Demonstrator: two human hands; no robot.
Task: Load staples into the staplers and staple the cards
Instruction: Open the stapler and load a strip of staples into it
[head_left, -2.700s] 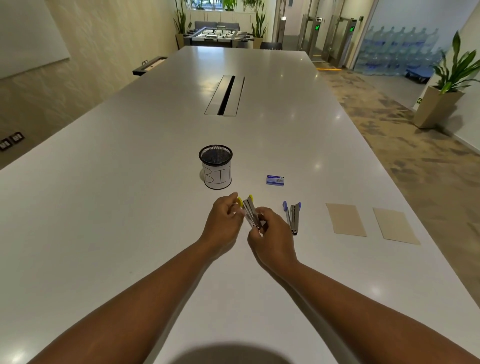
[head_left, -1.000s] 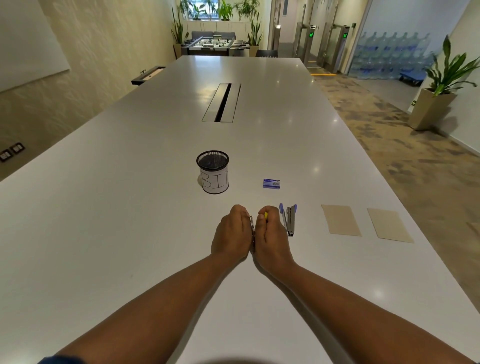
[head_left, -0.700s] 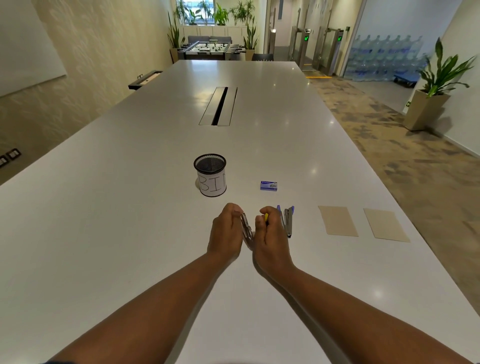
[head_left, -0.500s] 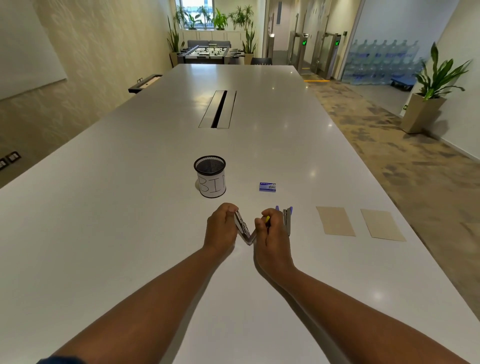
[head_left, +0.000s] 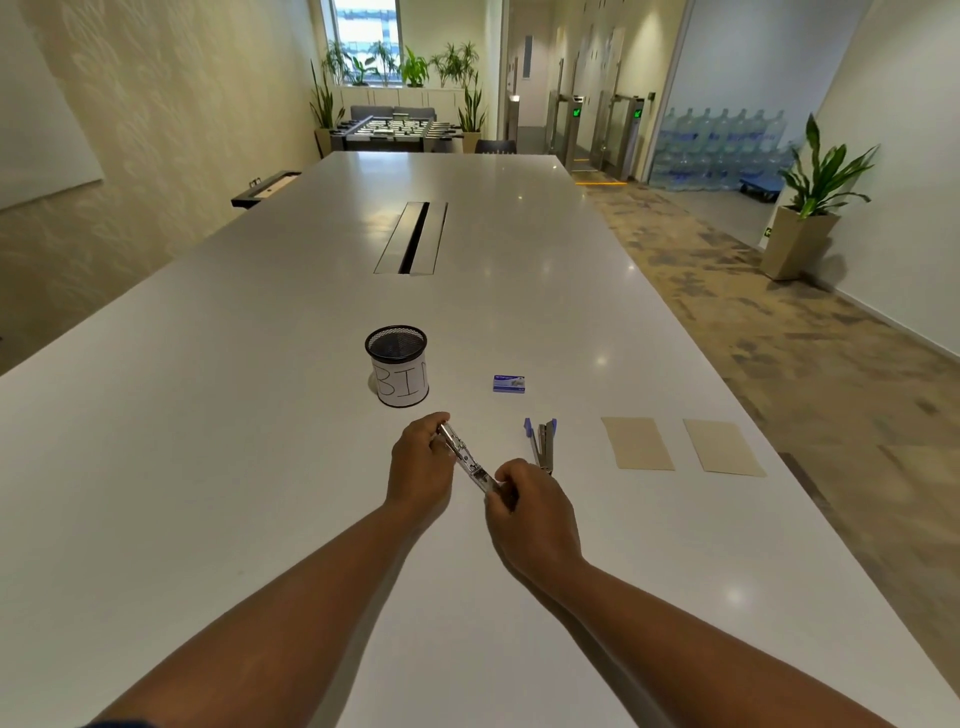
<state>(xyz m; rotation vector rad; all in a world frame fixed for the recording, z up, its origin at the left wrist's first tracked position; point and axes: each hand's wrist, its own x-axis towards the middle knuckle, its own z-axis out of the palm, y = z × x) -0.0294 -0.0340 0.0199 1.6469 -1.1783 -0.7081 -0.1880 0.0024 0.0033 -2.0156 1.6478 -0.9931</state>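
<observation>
Both hands hold a metal stapler just above the white table. My left hand grips its far end and my right hand grips its near end. The stapler lies diagonally, metal side up; its yellow parts are hidden. A blue stapler lies spread open on the table to the right of my hands. A small blue staple box sits beyond it. Two tan cards lie flat side by side at the right.
A black mesh cup with a white label reading BIN stands behind my left hand. A cable slot runs along the table's middle. The table's right edge drops to carpeted floor.
My hands, pressed together around the stapler a second ago, have drawn apart. The stapler now stretches out between them, metal side up. The camera has tilted up slightly.
</observation>
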